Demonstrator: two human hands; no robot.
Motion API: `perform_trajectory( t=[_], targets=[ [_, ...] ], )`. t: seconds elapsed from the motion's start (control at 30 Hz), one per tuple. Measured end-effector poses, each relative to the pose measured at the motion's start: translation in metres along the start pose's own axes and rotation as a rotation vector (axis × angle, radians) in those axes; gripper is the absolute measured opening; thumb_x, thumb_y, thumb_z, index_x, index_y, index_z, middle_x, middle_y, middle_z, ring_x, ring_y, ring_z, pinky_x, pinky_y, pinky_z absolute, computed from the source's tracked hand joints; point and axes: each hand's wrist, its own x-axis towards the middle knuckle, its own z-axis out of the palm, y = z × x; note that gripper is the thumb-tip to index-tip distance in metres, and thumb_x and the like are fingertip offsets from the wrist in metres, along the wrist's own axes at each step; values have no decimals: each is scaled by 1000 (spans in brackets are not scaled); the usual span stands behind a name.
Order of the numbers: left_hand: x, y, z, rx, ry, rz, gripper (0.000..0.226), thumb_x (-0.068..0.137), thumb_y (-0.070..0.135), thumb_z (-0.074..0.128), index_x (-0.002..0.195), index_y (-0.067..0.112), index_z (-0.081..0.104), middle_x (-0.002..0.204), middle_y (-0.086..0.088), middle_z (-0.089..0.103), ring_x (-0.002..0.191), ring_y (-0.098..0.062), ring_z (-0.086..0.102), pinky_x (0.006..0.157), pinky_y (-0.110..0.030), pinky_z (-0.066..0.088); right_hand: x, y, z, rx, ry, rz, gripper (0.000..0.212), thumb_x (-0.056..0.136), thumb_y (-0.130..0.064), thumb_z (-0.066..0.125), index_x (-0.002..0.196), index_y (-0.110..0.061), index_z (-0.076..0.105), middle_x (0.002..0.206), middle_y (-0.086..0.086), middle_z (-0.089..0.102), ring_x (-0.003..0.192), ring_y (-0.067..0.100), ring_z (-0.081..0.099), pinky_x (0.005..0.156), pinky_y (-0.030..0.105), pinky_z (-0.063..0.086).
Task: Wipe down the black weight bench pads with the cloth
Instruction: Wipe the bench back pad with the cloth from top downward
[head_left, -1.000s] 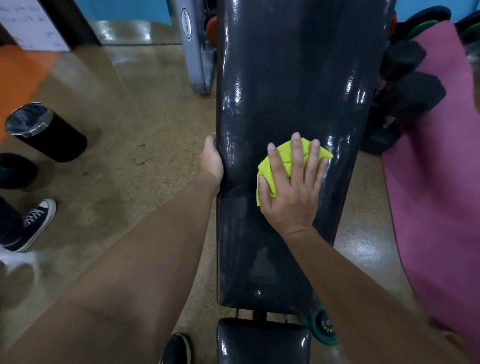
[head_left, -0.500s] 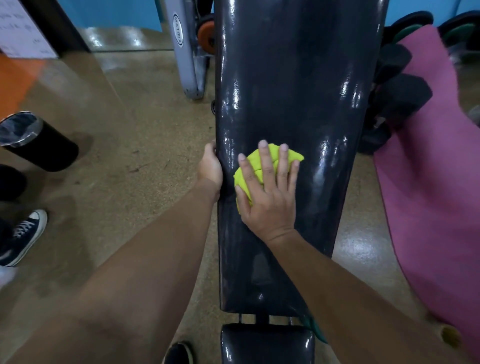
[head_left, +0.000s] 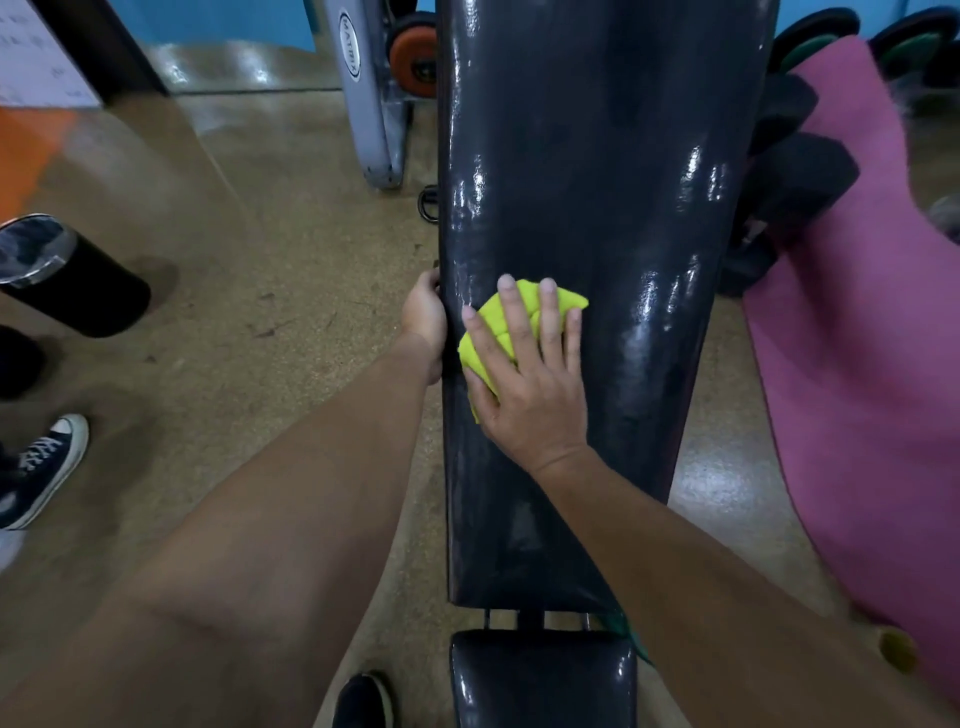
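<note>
The right hand (head_left: 524, 374) presses flat, fingers spread, on the yellow cloth (head_left: 511, 325) against the long back pad (head_left: 597, 182); just beside it the left hand (head_left: 426, 317) grips the pad's edge. The bunched cloth could slip out sideways — and the seat pad (head_left: 540, 680), nearer than both wrists, might get skipped.

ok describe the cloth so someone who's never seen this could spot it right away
Start at the long black bench pad running up the middle of the view. On its left half, the right hand presses flat on a crumpled cloth, beside the left hand gripping the pad's edge. It is the only bright yellow-green thing here, against black padding, brown floor and a pink mat.
</note>
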Motion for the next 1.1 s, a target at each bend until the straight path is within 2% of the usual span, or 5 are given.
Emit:
perform_trajectory(
  t=[0.23,0.33,0.5,0.97,1.1],
  targets=[
    [1,0,-6,58,-53,-15,43,110,38,39,98,19,76,82,-1,80,81,-20,75,77,-32,60,21,-6,0,-21,28,176,55,103,-40,55,155,-26,47,167,17,30,154,50,20,126,67,13],
    [3,2,-8,63,-48,-47,44,111,35,37,99,17,75,80,-2,80,81,-21,76,70,-26,61,3,-22,7,-38,-28,23,55,104,-40,54,157,-27,44,168,14,29,155,48,21,126,64,14],
    [6,1,-9,124,-32,-60,51,110,37,34,123,13,77,112,-9,82,113,-30,75,103,-42,58,-14,0,3,-40,-29,-39,51,103,-40,57,153,-28,51,166,11,34,155,44,25,127,61,16],
    [-2,-18,-7,-14,-89,-3,58,112,48,31,92,18,77,77,2,82,69,-11,78,74,-29,59,-15,5,0,-12,38,178,56,102,-42,55,155,-25,48,166,16,32,155,47,21,127,63,13],
    [-2,-29,-11,-52,-103,45,60,111,53,34,106,15,80,100,-4,84,96,-17,80,102,-38,59,-3,-20,3,33,37,243,56,103,-42,51,156,-24,45,167,18,28,155,49,17,127,64,7]
  ],
)
